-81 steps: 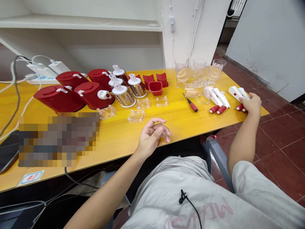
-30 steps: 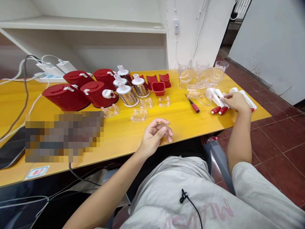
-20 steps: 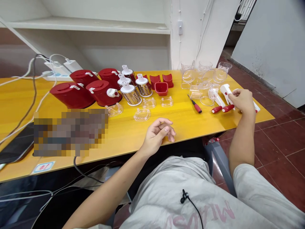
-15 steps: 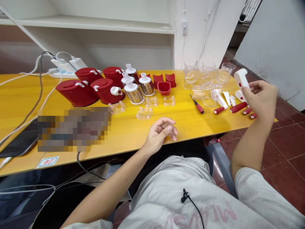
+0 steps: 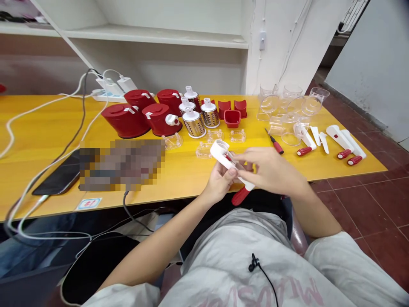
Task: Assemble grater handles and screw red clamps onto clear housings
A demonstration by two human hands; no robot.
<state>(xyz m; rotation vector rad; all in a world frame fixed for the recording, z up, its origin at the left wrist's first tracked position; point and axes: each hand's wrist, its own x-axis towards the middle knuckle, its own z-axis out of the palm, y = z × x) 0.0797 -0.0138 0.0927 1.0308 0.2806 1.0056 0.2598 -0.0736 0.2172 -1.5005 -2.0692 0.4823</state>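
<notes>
the left hand (image 5: 220,183) is closed on the white handle (image 5: 220,152) from below, with the thumb pressed on its upper face and the fingers curled under it. the right hand (image 5: 273,170) lies over the lower half of the same handle, its fingertips pinching in toward the left thumb. both hands have hold of the one piece. the handle is tilted, with its round white end up and away over the table (image 5: 191,179) and its red knob (image 5: 240,196) down toward the lap, just past the near edge. it touches nothing but the hands.

that is what has changed. half a second ago the right hand alone held this handle up high at the right end of the table, while the left hand rested idle at the near edge. now the handle is in at the middle and the left hand has come up to meet it, so the work has gone from picking a piece out to handling it with two hands.

just behind the hands lie small clear plates (image 5: 204,150). beyond them stand the metal drums (image 5: 194,123), the red tubs (image 5: 140,117) and the little red cups (image 5: 232,118). to the right are a screwdriver (image 5: 275,142) and the clear cups (image 5: 287,111), and the other handles (image 5: 343,143) lie flat near the far right end. to the left a phone (image 5: 60,179) lies among cables that run back to a power strip (image 5: 111,87).
</notes>
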